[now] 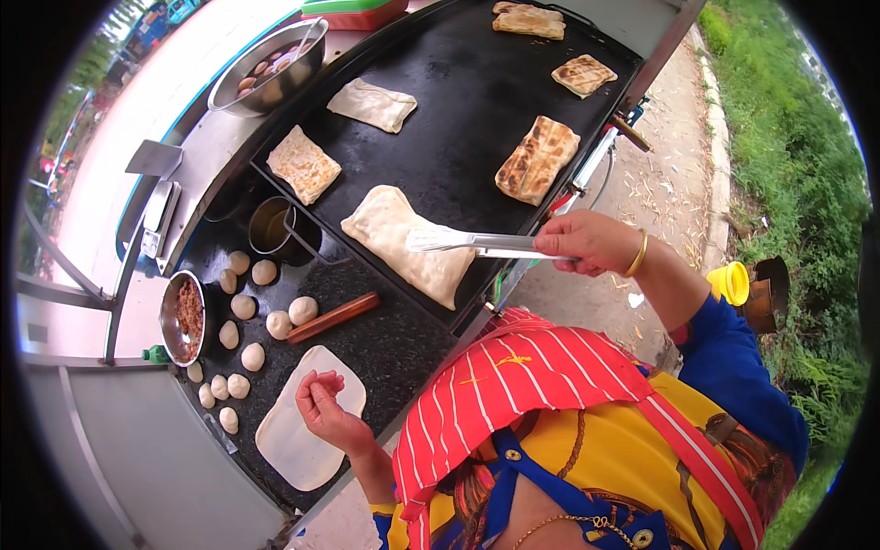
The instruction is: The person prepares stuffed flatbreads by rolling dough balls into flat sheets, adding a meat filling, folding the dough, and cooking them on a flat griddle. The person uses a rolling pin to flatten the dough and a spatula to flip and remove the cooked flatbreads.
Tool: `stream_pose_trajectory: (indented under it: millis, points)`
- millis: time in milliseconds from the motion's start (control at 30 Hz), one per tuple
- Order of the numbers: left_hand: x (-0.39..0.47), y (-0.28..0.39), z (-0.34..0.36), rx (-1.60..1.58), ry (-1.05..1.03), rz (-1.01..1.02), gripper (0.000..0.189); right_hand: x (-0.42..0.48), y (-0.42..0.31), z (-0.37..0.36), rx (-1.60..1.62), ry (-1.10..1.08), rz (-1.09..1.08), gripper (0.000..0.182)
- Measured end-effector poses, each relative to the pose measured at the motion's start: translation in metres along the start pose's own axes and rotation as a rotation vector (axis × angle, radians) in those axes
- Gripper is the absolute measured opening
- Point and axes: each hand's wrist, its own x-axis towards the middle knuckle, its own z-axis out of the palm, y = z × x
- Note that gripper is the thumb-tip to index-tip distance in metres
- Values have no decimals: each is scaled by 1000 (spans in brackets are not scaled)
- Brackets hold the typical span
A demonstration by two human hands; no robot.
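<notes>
My right hand [584, 240] grips metal tongs [491, 242], whose tips lie over a pale filled flatbread [405, 237] at the near end of the black griddle [440, 117]. Over a thin oval sheet of rolled dough [295, 433] on the dark stone counter, my left hand [333, 412] is held with curled fingers and nothing visible in it; whether it touches the sheet I cannot tell. A wooden rolling pin [333, 317] lies beside several dough balls [252, 357]. Browned flatbreads [537, 160] and a paler one [372, 104] lie farther up the griddle.
A steel bowl of meat filling [183, 317] stands at the counter's left. A metal pot of liquid [272, 225] sits by the griddle's corner. Beyond are a large bowl of eggs [268, 72] and a small scale [160, 218]. A metal handle [313, 240] sticks out over the counter.
</notes>
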Motion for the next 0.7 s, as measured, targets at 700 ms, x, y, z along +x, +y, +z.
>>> stream_pose_trajectory:
  millis: [700]
  points:
    - [25, -46, -61, -91, -63, -94, 21, -47, -60, 103, -970, 683, -545, 30]
